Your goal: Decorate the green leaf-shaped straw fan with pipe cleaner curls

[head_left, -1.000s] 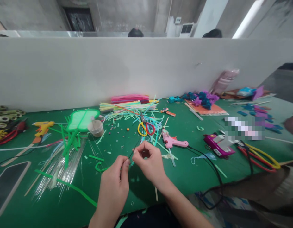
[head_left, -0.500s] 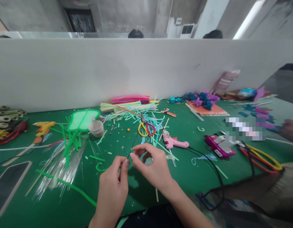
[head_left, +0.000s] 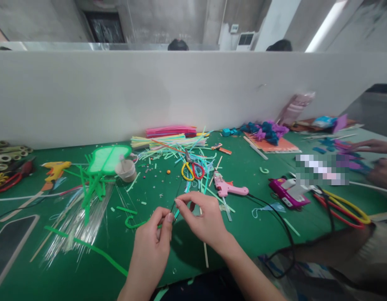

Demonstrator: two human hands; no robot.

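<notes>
Near the front of the green table, my left hand [head_left: 152, 246] pinches a thin dark strand [head_left: 172, 206] between thumb and fingertips. Just above and to the right, my right hand [head_left: 204, 215] has thumb and index finger closed on the same strand. Whether it is wire or thread, I cannot tell. A green curled strip [head_left: 129, 222] lies left of my left hand. Beyond the hands are scissors [head_left: 192, 170] with yellow and red handles, and a pink glue gun [head_left: 229, 188] lies to the right.
Left: a yellow glue gun [head_left: 57, 170], a clear cup [head_left: 126, 170], clear rods [head_left: 83, 234] and a phone [head_left: 11, 246]. Bundled pipe cleaners [head_left: 171, 131] lie by the white partition [head_left: 149, 92]. Right: a purple device [head_left: 287, 194], large scissors [head_left: 347, 207] and another person's hand [head_left: 383, 173].
My hands stay pinched on the strand; my right fingertips shift slightly and the left hand moves a little right. At far right, more of another person's hands comes into view.
</notes>
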